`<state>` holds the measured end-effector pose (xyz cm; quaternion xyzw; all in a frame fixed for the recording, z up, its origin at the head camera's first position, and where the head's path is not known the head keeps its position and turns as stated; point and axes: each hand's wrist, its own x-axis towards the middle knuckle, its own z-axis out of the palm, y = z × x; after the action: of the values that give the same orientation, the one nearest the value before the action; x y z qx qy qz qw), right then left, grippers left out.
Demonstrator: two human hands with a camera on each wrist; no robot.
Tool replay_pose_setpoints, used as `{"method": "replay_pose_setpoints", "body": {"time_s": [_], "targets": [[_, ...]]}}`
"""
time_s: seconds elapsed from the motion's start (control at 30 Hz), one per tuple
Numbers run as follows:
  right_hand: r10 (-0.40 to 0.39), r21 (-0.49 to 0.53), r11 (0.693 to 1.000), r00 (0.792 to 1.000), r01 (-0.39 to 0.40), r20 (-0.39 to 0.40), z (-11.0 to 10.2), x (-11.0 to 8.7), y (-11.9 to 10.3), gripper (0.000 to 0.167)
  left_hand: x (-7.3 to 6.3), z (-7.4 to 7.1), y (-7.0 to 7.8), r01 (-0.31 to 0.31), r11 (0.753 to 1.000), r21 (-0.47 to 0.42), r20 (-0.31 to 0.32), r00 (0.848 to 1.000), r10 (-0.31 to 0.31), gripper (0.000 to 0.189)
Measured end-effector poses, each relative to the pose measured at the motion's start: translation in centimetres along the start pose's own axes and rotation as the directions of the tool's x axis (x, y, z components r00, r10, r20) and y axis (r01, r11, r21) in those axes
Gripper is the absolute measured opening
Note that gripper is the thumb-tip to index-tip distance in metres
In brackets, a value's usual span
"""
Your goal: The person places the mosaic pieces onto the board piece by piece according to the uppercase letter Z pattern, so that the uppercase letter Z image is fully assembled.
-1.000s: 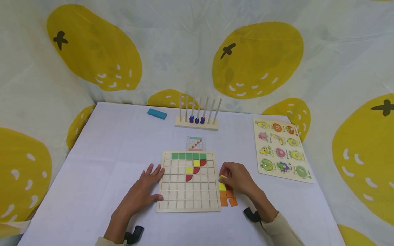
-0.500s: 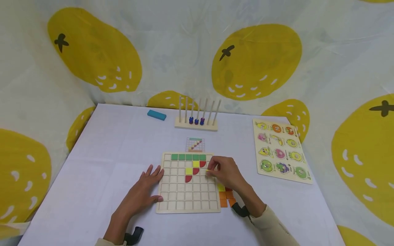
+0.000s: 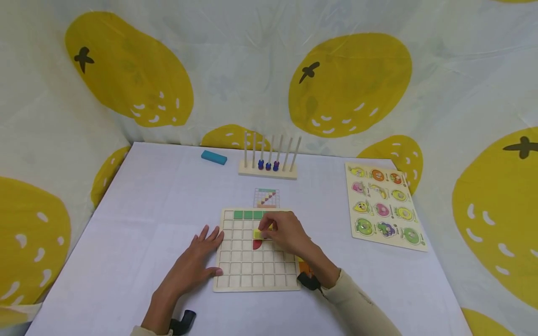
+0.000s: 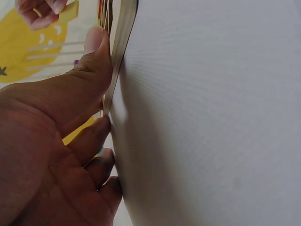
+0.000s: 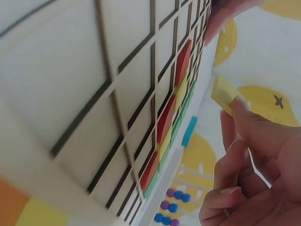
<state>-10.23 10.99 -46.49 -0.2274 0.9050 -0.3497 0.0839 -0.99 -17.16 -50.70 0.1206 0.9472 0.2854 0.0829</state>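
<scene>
Between thumb and fingertips my right hand (image 3: 287, 233) pinches a yellow square tile (image 5: 223, 94), held above the wooden grid board (image 3: 245, 269). Green square tiles (image 3: 248, 214) fill part of the board's top row. Below them, red quarter-round tiles (image 5: 166, 120) and yellow squares (image 5: 180, 92) run in a diagonal; my right hand covers some of these in the head view. One red quarter-round tile (image 3: 257, 244) shows just below the fingertips. My left hand (image 3: 189, 263) lies with spread fingers at the board's left edge, thumb and fingertips touching it.
Orange tiles (image 3: 304, 267) lie right of the board, partly under my right wrist. Behind the board are a small pattern card (image 3: 266, 198), a peg stand with beads (image 3: 268, 171) and a teal block (image 3: 214, 157). A fruit puzzle board (image 3: 388, 205) lies at right.
My right hand has taken a yellow tile from the loose tiles at right and carried it leftward over the board. The left hand has stayed in place.
</scene>
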Motion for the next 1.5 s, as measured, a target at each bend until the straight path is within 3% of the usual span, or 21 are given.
{"method": "replay_pose_setpoints", "body": {"time_s": [0.23, 0.53, 0.83, 1.1, 1.5], "targets": [[0.014, 0.002, 1.000, 0.997, -0.014, 0.077, 1.2, 0.8, -1.3, 0.016, 0.1, -0.1, -0.1, -0.005, 1.000, 0.002, 0.011, 1.000, 0.005, 0.102], [0.029, -0.151, 0.988, 0.991, -0.009, 0.130, 3.2, 1.0, -1.9, 0.014, 0.1, 0.0, 0.0, -0.011, 1.000, -0.013, 0.001, 1.000, 0.011, 0.101], [0.007, -0.239, 0.971, 0.993, 0.021, 0.116, 3.5, 0.7, -2.2, 0.014, 0.0, -0.1, 0.2, 0.011, 1.000, -0.015, 0.015, 1.000, -0.011, 0.102], [0.019, -0.078, 0.997, 0.994, -0.011, 0.107, 0.9, -0.1, -1.0, 0.012, 0.1, -0.1, 0.3, 0.018, 1.000, 0.002, 0.016, 1.000, -0.018, 0.103], [0.156, -0.038, 0.987, 0.988, -0.156, -0.006, -4.5, -4.3, 3.0, 0.017, 0.1, 0.0, 0.2, 0.008, 1.000, 0.018, 0.001, 1.000, -0.008, 0.104]]}}
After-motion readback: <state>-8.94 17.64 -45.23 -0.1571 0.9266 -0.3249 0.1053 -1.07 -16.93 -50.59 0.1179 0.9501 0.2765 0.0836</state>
